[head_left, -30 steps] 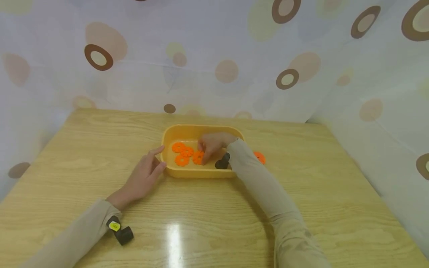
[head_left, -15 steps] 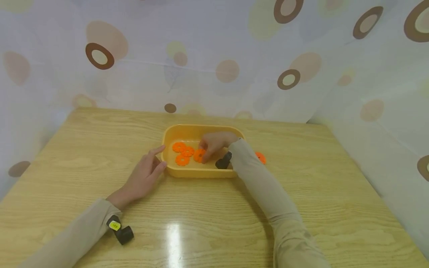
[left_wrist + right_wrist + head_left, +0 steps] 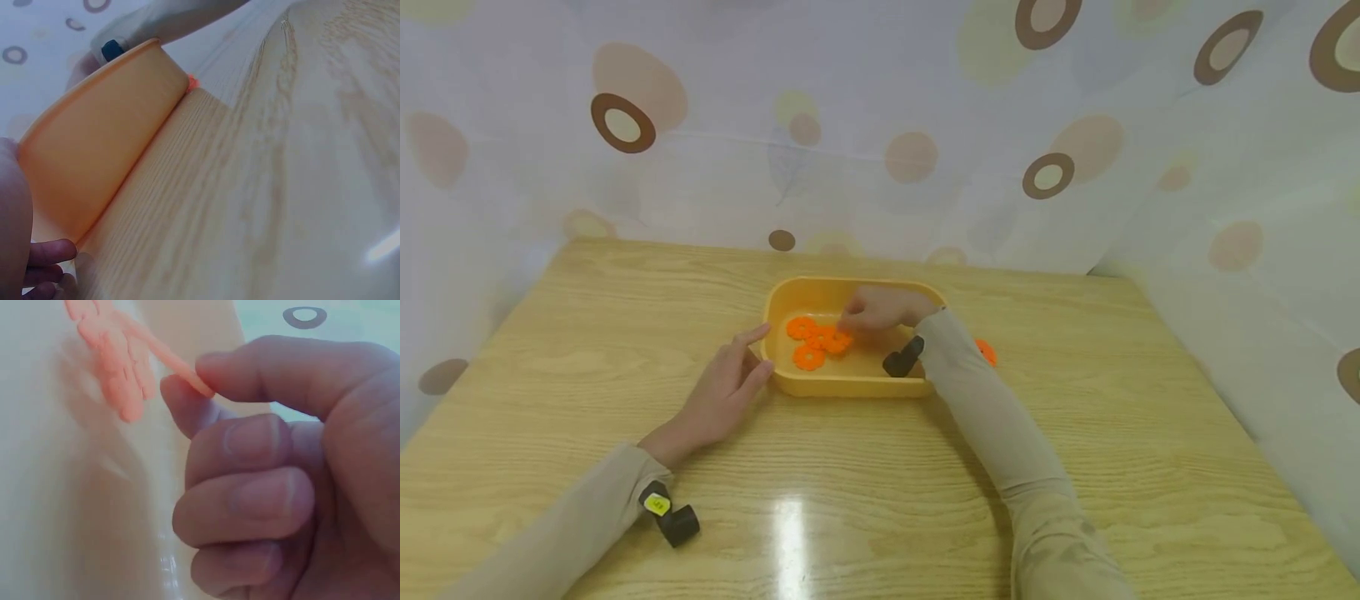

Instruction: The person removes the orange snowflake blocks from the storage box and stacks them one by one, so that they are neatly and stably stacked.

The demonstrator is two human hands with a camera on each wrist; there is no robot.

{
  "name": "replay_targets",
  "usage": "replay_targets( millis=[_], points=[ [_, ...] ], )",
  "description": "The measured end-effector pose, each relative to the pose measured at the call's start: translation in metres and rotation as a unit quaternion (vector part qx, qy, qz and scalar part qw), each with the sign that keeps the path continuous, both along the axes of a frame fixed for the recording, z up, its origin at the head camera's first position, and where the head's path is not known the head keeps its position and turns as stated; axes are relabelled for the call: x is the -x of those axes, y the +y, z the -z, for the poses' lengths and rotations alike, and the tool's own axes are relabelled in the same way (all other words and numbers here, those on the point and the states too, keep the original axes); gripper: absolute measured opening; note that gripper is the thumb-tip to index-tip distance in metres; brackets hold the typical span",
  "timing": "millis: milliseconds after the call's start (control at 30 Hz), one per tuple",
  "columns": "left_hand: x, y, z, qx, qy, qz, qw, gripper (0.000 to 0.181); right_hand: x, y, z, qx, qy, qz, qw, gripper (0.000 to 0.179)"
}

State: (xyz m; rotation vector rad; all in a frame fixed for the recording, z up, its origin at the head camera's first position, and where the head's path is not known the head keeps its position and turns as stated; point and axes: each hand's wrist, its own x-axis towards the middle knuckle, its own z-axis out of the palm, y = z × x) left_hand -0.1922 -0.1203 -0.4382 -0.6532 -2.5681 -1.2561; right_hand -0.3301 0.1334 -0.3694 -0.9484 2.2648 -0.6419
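In the head view my right hand (image 3: 883, 308) is inside a yellow plastic tub (image 3: 850, 387). It pinches an orange flower-shaped disc (image 3: 838, 340) between thumb and forefinger. The right wrist view has this disc (image 3: 178, 365) tilted nearly edge-on, its far side overlapping other orange pieces (image 3: 122, 375); the remaining fingers are curled into the palm. More flower-shaped discs (image 3: 808, 357) lie flat at the tub's left end. My left hand (image 3: 722, 387) rests against that end, forefinger and thumb spread and touching it. In the left wrist view, its fingertips (image 3: 53, 252) are low beside the tub wall (image 3: 106, 131).
Another orange disc (image 3: 987, 352) lies on the wooden table (image 3: 880, 500) right of the tub, partly hidden by the right sleeve (image 3: 985, 392). A patterned cloth (image 3: 865, 100) hangs behind and beside the table. Black wrist cameras (image 3: 677, 525) are strapped on both sleeves.
My right hand has lifted its disc slightly and moved it left and back, until it overlaps the other discs in the tub. The left hand has stayed in place.
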Motion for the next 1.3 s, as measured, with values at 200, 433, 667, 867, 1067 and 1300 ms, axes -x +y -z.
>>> replay_targets(
  millis=[200, 433, 667, 867, 1067, 1300],
  points=[
    [0.0, 0.0, 0.0, 0.001, -0.003, 0.0, 1.0, 0.047, 0.001, 0.0, 0.0, 0.025, 0.006, 0.004, 0.9997, 0.033],
    [-0.001, -0.002, 0.001, 0.0, -0.002, -0.002, 1.0, 0.047, 0.0, -0.003, -0.001, 0.038, 0.006, 0.014, 0.9992, 0.029],
    [0.0, -0.001, 0.003, -0.004, -0.005, -0.002, 1.0, 0.047, 0.003, -0.004, -0.005, 0.048, 0.057, 0.025, 0.9969, 0.021],
    [0.002, 0.002, 0.007, -0.004, -0.007, -0.004, 1.0, 0.047, 0.006, 0.0, -0.005, 0.071, 0.063, 0.031, 0.995, 0.019],
    [0.004, 0.001, 0.008, -0.003, 0.005, -0.003, 1.0, 0.047, 0.004, 0.006, -0.011, 0.077, 0.073, 0.05, 0.9931, 0.019],
    [0.004, -0.001, 0.007, 0.005, 0.002, -0.008, 1.0, 0.047, 0.001, 0.02, -0.017, 0.067, 0.102, 0.053, 0.9912, 0.024]
  ],
)
